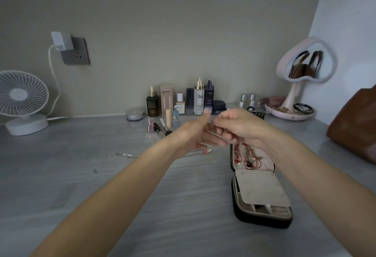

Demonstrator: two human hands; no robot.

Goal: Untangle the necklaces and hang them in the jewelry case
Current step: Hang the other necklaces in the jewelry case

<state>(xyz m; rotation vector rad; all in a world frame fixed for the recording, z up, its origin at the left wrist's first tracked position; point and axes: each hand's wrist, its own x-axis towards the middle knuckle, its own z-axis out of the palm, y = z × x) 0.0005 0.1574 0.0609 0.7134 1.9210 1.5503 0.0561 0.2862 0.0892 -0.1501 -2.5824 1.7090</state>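
Light, limp and quick to kink, I judge, so best taken near a clasp, the silver necklaces (122, 156) lie as thin pale chains mid-counter (81, 195), left of the open jewelry case (262, 219), while above them the right hand (242, 127) seems to pinch a fine chain (215, 130); whether the left hand (193, 134) grips it I cannot tell.

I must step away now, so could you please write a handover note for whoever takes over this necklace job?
Right hand pinches a thin chain above the table; left hand meets it, grip unclear.
Case lies open at right, red necklaces in its far half.
Loose chains lie on the table at left.
Done: red necklaces in the case. Left: hang the held chain, then the loose ones.
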